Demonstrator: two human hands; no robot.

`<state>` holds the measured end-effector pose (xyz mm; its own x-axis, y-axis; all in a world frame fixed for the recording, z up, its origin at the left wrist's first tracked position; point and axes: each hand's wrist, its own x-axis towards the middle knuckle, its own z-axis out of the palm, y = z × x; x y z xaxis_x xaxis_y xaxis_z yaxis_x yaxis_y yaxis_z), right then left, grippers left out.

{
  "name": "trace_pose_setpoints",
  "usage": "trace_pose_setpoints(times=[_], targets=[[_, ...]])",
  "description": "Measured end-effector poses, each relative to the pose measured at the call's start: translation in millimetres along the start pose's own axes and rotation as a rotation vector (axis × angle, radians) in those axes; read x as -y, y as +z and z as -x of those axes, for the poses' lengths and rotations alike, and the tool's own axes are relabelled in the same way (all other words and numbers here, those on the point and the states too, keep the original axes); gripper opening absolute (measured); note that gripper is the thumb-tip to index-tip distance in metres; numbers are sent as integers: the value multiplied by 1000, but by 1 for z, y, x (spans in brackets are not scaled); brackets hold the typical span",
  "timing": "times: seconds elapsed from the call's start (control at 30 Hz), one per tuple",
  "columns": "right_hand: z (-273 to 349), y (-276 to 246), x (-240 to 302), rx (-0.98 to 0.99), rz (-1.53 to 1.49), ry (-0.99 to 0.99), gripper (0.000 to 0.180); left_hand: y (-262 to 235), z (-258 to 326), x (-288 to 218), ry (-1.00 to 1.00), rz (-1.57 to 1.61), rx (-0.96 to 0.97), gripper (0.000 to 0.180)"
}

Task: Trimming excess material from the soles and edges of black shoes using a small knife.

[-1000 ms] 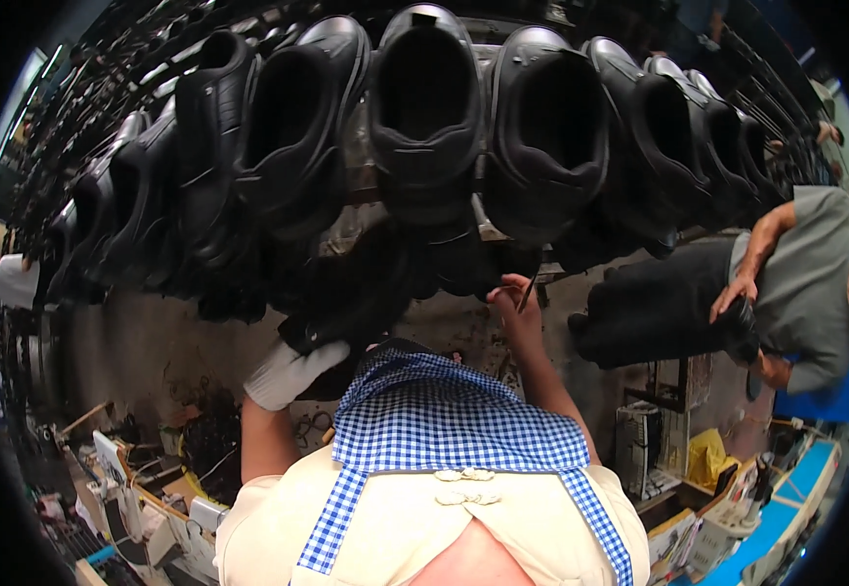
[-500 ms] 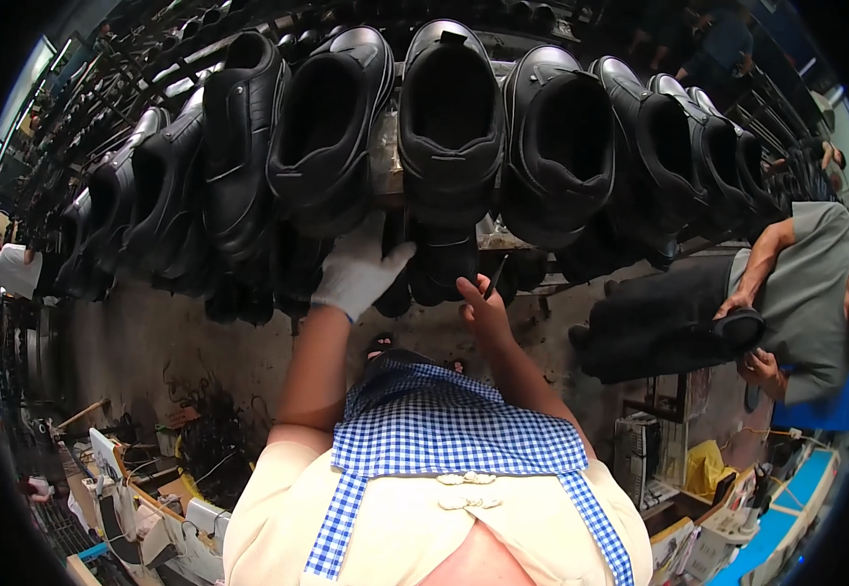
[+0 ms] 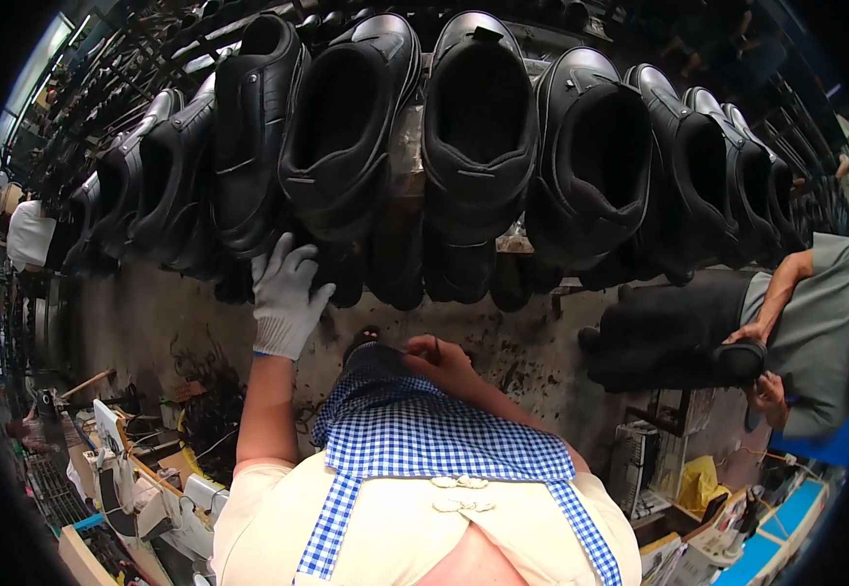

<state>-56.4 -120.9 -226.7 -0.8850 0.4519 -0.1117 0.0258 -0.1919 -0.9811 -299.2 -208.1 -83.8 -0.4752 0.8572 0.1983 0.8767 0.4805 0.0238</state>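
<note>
A row of black shoes (image 3: 478, 107) runs across the rack in front of me, with a lower row of black shoes (image 3: 458, 273) partly hidden beneath. My left hand (image 3: 289, 298), in a white knit glove, is open with its fingers spread. Its fingertips reach the underside of a black shoe (image 3: 248, 137) on the left; whether they touch it I cannot tell. Bare and curled, my right hand (image 3: 441, 361) is low in front of my blue checked apron (image 3: 444, 430). A slim dark tool is in its fingers, mostly hidden now; its exact kind does not show.
On the right a person in a grey shirt (image 3: 810, 332) holds a dark shoe (image 3: 740, 361) in both hands. Behind me on the left is a cluttered bench with a pale machine (image 3: 117, 469). A blue-topped table (image 3: 786, 532) and a yellow bag (image 3: 701, 483) are at the lower right.
My left hand has moved left along the lower shoes and its fingers have spread. My right hand has come down and left, away from the shoes toward my apron.
</note>
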Motion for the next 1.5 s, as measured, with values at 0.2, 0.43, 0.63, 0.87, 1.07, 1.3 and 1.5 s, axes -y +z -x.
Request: trace_pose_setpoints(times=[0.2,0.43,0.63,0.87,1.07,1.3,1.5], targets=[[-53,18,30,-163,418,-25,32,-2,-15,37,238,152,153,41],[-44,64,-11,-456,243,-8,64,-1,-13,64,482,287,157,38],[-46,147,43,-602,97,-427,110,-60,9,70,556,886,183,31],[-13,181,120,-614,110,-509,86,-60,6,101,186,2187,1382,46],[12,196,121,-873,357,-375,73,-36,17,83,230,2113,1340,47],[35,204,167,-1030,841,-532,38,-63,33,61,140,1839,1316,50],[54,194,196,-801,1383,-417,27,-39,38,44,241,1607,1246,53]])
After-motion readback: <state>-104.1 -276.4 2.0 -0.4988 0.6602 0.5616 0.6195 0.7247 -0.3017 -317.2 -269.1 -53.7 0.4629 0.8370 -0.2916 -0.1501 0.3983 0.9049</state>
